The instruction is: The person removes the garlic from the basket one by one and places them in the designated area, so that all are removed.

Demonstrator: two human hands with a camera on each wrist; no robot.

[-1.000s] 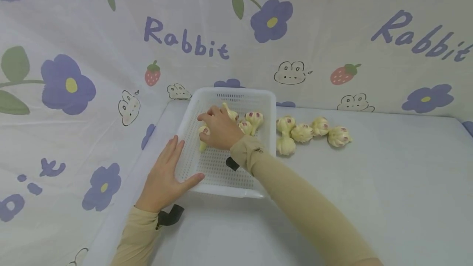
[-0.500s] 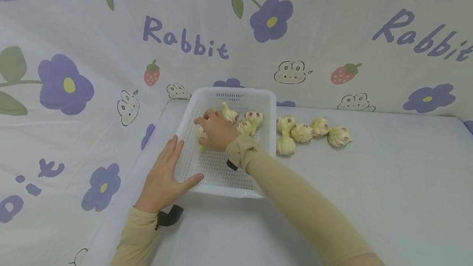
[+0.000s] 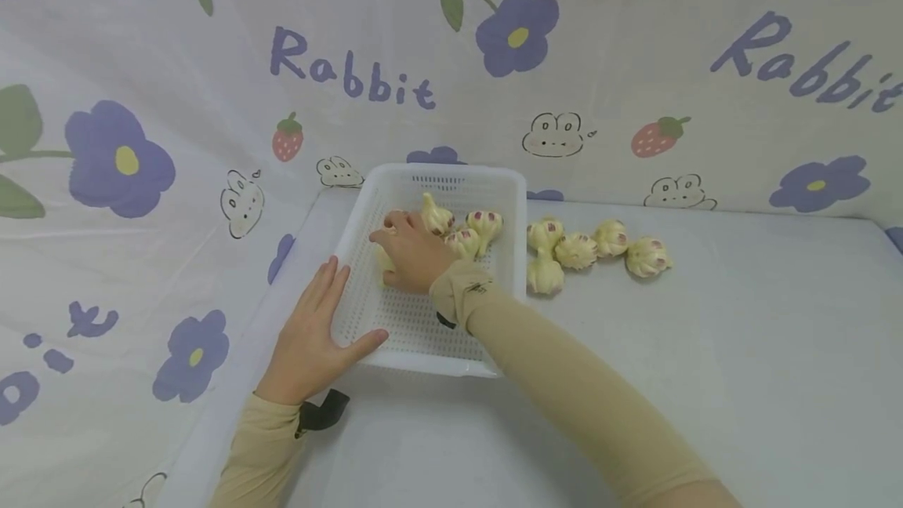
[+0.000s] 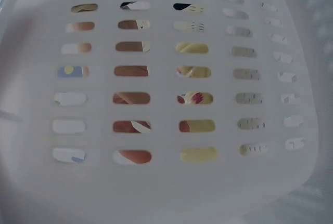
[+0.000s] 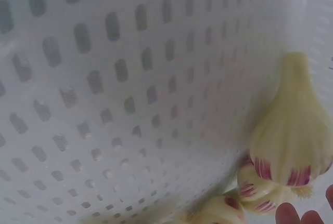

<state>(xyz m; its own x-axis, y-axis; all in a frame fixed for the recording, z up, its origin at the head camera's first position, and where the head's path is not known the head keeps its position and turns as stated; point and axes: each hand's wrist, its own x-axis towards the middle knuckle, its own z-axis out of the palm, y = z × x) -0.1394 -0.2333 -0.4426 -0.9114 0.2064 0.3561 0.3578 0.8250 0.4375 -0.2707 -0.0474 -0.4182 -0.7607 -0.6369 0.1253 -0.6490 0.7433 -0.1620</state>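
A white slotted plastic basket (image 3: 437,364) stands against the patterned cloth backdrop with several garlic bulbs in it. My left hand (image 3: 308,343) rests on its left rim, fingers straight and thumb spread toward the front corner. Inside, my right hand (image 3: 418,253) holds a garlic bulb (image 3: 383,259) near the left wall, mostly hidden between curled fingers and thumb. Through the wall slots in the left wrist view, purple-streaked garlic (image 4: 193,98) shows beside the right fingers (image 4: 131,98). In the right wrist view, a garlic bulb (image 5: 294,135) stands stem-up against the wall, above the fingertips (image 5: 287,214).
Within the basket, more bulbs lie right of the right hand, including a garlic bulb (image 3: 484,227) near the right wall. Outside on the white table (image 3: 741,335), several garlic bulbs (image 3: 577,252) lie grouped beyond the right rim. A patterned cloth (image 3: 607,45) hangs behind.
My right hand has shifted slightly left and down with the garlic bulb, which is now more covered. More of the bulb behind the hand shows. The left hand stays on the rim.
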